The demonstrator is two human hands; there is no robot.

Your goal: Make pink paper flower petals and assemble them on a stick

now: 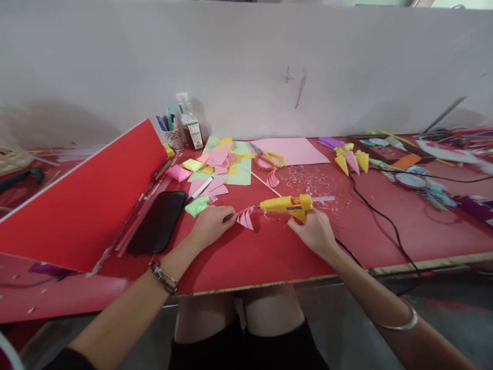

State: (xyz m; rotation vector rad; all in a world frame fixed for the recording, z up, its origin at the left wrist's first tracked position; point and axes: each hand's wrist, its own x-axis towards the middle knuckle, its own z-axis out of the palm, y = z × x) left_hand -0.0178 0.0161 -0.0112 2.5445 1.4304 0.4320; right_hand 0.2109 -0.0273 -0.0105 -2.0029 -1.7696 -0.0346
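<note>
My right hand (316, 231) is wrapped round the handle of a yellow hot glue gun (287, 203), whose nozzle points left. A clear glue stick (323, 198) pokes out of the gun's back end. My left hand (214, 224) pinches the left tip of a pink layered paper piece (245, 218) just above the red table. The nozzle meets or nearly meets the upper right corner of that paper. A similar pink folded piece (272, 178) lies behind the gun, beside a thin white stick (264, 181).
Left of my hands lie a black phone (157, 222), a marker (200, 189) and a leaning red board (92, 200). Scissors (269, 158), paper pieces (220, 156) and paper cones (351, 160) sit farther back. A black cord (379, 218) trails on the right.
</note>
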